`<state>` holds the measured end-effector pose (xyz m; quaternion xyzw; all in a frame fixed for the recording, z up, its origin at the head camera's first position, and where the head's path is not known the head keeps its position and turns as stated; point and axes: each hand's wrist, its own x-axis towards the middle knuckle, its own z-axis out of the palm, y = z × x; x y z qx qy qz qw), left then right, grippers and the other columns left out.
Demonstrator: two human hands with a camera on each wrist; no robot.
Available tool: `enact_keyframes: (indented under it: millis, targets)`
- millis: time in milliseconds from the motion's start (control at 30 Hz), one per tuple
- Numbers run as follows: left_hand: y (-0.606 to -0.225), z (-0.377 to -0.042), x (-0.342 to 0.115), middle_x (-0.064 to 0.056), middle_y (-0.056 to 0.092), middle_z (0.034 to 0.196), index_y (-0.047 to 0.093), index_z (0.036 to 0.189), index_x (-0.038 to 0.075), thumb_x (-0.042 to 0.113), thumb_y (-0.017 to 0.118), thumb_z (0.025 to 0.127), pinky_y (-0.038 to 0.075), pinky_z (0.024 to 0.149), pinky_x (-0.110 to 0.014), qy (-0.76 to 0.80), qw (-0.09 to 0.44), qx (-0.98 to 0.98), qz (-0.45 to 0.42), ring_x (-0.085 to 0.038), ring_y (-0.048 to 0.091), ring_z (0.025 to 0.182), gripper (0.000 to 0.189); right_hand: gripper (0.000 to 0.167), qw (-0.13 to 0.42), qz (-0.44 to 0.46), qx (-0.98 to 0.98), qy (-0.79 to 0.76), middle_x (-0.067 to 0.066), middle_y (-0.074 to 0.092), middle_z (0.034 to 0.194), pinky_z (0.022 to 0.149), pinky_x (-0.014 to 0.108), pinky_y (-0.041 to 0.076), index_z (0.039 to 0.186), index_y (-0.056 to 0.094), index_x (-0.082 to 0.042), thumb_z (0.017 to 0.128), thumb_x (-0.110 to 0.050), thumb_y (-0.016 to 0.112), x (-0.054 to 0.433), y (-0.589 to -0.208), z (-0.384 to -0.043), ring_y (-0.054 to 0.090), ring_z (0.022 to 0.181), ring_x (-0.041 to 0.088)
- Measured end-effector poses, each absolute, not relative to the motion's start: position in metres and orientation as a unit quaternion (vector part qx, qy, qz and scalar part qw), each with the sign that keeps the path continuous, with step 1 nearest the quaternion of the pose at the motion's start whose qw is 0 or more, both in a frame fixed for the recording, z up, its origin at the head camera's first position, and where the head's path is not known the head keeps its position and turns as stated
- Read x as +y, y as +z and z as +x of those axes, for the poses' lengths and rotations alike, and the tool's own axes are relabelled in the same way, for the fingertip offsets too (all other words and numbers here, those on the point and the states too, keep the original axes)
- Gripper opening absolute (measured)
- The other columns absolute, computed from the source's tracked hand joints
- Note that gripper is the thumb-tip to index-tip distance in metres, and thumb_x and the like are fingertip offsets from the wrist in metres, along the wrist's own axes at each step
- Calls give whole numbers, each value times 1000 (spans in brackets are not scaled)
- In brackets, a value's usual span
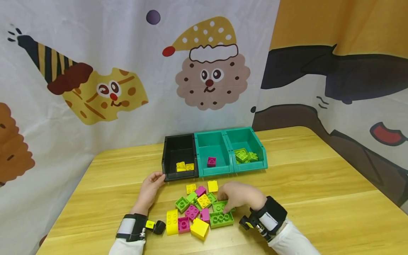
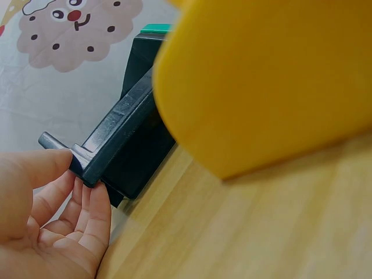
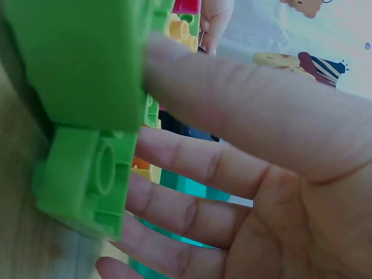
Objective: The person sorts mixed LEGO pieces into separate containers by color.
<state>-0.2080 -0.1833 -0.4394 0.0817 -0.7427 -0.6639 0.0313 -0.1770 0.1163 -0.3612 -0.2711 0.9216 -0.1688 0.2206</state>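
My left hand (image 1: 151, 188) pinches the front left corner of the black bin (image 1: 180, 176); in the left wrist view the thumb lies on the rim with fingers below. Over the right side of a loose brick pile, my right hand (image 1: 241, 195) holds a green building brick (image 1: 218, 205) between thumb and fingers; the fingertips are partly hidden. Its thumb also reaches the edge of a longer green brick (image 1: 221, 220), hollow side up. Left of it are yellow (image 1: 199, 228), magenta (image 1: 192, 212) and green (image 1: 182, 204) bricks. A yellow brick (image 2: 267, 87) looms large in the left wrist view.
Joined to the black bin are two teal bins: the middle bin (image 1: 213, 139) holds a magenta brick (image 1: 211, 162), the right bin (image 1: 251, 165) several green bricks (image 1: 241, 155). Yellow bricks (image 1: 181, 165) lie in the black bin. A printed cloth (image 1: 153, 106) hangs behind the wooden table (image 1: 318, 198).
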Motion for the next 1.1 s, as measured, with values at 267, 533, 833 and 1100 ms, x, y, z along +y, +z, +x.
enact_keyframes:
  millis: [267,533,833,1100]
  targets:
    - [-440,-208,-184,0,55,93,54,113,-8,10,55,95,48,75,-15,-659,30,-747,81,-7,51,82,25,23,223,-291,915,-169,-6,58,74,61,23,42,89,71,-10,69,-12,81,117,-364,-178,46,66,8]
    - [-440,-208,-184,0,55,94,54,114,-7,12,55,95,47,75,-15,-658,26,-748,81,-8,51,83,27,18,210,-299,914,-178,-6,50,70,59,23,38,76,62,-12,73,-10,79,117,-368,-181,42,65,9]
    - [-438,-208,-184,-1,56,95,53,114,-8,11,55,95,47,75,-15,-662,28,-744,80,-7,51,82,26,16,191,-313,909,-198,-6,51,73,64,24,42,77,59,-12,78,-6,74,118,-369,-183,45,70,11]
    - [-438,-207,-183,-1,56,93,53,112,-9,10,56,95,48,75,-15,-666,33,-741,79,-7,52,82,26,14,169,-324,909,-199,-6,53,74,65,25,42,79,60,-12,79,-8,73,120,-370,-187,45,70,11]
